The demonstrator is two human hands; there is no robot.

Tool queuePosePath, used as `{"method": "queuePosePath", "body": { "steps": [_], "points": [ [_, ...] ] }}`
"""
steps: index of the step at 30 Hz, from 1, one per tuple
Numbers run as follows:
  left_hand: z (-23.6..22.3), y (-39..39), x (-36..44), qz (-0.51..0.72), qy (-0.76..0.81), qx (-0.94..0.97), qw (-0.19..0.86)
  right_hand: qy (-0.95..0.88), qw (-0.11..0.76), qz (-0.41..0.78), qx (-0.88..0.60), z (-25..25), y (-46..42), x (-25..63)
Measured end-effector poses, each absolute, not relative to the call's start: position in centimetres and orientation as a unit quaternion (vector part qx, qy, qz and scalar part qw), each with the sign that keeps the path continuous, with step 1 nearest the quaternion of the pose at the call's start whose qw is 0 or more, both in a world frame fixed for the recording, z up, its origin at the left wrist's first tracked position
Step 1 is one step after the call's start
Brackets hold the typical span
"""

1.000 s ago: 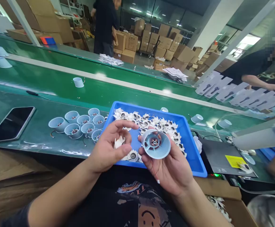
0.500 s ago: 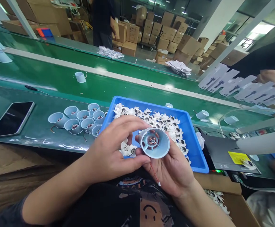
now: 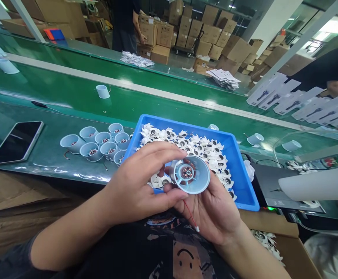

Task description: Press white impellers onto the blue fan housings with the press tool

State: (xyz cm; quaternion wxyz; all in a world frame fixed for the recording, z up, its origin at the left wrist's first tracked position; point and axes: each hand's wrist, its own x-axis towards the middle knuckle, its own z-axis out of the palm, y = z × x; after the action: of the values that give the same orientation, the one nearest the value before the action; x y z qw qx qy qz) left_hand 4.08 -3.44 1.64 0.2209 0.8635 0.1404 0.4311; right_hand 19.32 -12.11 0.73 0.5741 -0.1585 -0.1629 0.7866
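Note:
A light blue fan housing [image 3: 199, 180] is held between both hands, its wide mouth tilted up toward me. Inside it sit spokes and a copper-wound motor core. My left hand [image 3: 145, 184] is closed on its left side, thumb below and fingers above. From underneath and the right, my right hand [image 3: 212, 205] cradles the same housing; some of its fingers are hidden behind it. A red wire [image 3: 190, 213] with a small white plug hangs from the housing over my right palm. Just beyond the hands, a blue tray [image 3: 246, 186] holds many white fan impellers [image 3: 199, 147].
Several similar housings [image 3: 91, 151] stand left of the tray, near a phone [image 3: 18, 141] and a screwdriver [image 3: 39, 104]. More housings sit on the green conveyor [image 3: 157, 104]. On the right are a dark device [image 3: 269, 186] and a white cylinder [image 3: 314, 182]. Two people stand beyond.
The housing stays in both hands with almost no movement. The view has shifted slightly, and the white cylinder at right reaches further left. The far person's arm is lower.

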Motion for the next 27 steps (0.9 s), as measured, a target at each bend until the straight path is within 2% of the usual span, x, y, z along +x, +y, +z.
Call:
{"method": "queuePosePath", "body": {
  "steps": [22, 27],
  "points": [
    [1.57, -3.89, 3.85, 0.436, 0.097, 0.874, 0.191, -0.162, 0.593, 0.754, -0.231, 0.16, -12.36, 19.16],
    [1.2, -3.93, 3.94, 0.4, 0.135, 0.885, 0.196, -0.176, 0.6, 0.742, -0.243, -0.04, -12.41, 18.77]
  ]
}}
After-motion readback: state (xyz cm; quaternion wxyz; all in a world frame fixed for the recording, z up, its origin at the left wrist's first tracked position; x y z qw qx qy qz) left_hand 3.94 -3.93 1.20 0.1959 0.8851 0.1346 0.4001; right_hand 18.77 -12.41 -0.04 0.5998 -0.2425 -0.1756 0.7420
